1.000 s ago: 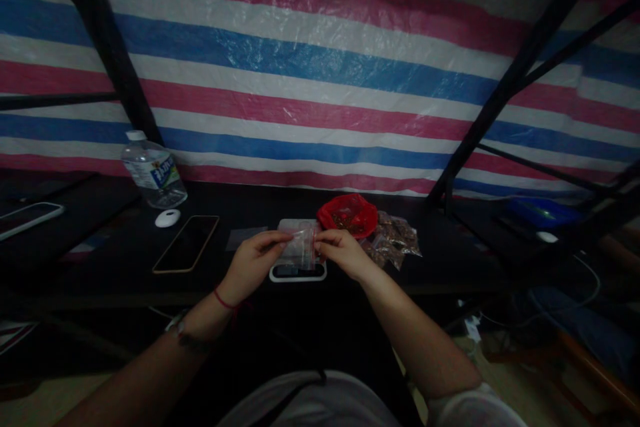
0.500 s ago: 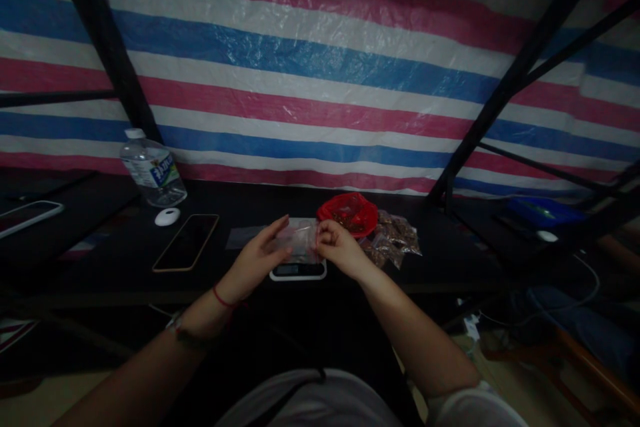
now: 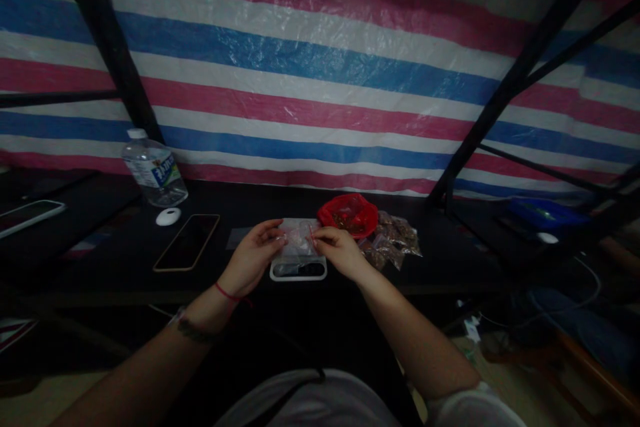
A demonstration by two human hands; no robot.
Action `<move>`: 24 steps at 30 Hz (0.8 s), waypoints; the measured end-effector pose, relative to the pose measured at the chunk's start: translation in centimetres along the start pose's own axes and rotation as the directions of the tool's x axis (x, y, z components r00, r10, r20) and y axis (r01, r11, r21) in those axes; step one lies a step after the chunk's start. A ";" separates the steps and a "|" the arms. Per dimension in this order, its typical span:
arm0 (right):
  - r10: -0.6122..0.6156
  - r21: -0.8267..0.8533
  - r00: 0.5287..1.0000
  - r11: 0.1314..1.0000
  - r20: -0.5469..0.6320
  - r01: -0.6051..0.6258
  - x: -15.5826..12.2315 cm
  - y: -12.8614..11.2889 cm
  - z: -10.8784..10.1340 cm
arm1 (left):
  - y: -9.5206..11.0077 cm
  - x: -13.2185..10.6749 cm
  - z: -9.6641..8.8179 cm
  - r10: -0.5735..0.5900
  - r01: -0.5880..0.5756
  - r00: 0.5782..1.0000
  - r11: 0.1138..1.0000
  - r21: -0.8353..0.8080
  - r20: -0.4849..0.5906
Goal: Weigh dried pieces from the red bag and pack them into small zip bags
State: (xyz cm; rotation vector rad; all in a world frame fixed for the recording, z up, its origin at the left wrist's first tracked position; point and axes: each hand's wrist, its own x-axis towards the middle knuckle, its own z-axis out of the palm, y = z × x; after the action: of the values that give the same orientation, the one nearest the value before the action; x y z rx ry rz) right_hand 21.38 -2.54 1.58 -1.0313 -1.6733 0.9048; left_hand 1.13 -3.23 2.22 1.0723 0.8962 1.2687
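Observation:
A clear plastic zip bag [image 3: 299,240] is held between my two hands above a white digital scale [image 3: 299,273]. My left hand [image 3: 257,250] is closed on the bag's left edge. With thumb and fingers, my right hand [image 3: 336,249] pinches the bag's right end, where a thin red line runs along it. Just beyond the right hand stands a red bag [image 3: 349,215] with small brown bits inside. Several filled clear bags [image 3: 397,235] of brown bits lie to its right. Another flat clear bag [image 3: 239,237] lies left of the scale, partly behind my left hand.
A phone [image 3: 187,243], a white oval device [image 3: 169,216] and a large clear bottle [image 3: 155,170] are on the black table's left part. Another phone [image 3: 30,217] lies farther left. Dark metal posts [image 3: 480,127] rise at both sides. At the right is a blue tray [image 3: 547,212].
Both hands have shifted slightly, and the left fingers have curled in closer on the bag. The clear bag is turned and lies a little differently between them.

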 end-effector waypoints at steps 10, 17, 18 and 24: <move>-0.085 -0.021 0.985 0.996 0.148 0.089 -0.3 -0.4 0.0 | -0.3 0.4 -0.6 0.080 -0.079 0.997 0.990 0.120 -0.003; -0.059 -0.033 0.990 0.997 0.130 0.064 -0.2 1.0 0.3 | -0.4 0.5 -0.6 0.110 -0.128 0.990 0.966 0.225 0.090; -0.044 -0.039 0.989 0.998 0.139 0.050 -0.2 1.1 0.3 | -0.4 0.5 -0.6 0.116 -0.136 0.989 0.961 0.240 0.096; -0.146 -0.212 0.982 0.963 0.116 0.168 -0.3 0.8 0.1 | 0.2 1.0 -2.0 0.314 -0.320 0.944 0.777 0.542 0.106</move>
State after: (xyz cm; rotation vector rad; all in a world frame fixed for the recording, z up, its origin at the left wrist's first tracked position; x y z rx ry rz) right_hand 21.52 -2.52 0.77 -0.9956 -1.9445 0.6861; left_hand -0.69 -1.96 1.91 1.7522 1.1484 1.3030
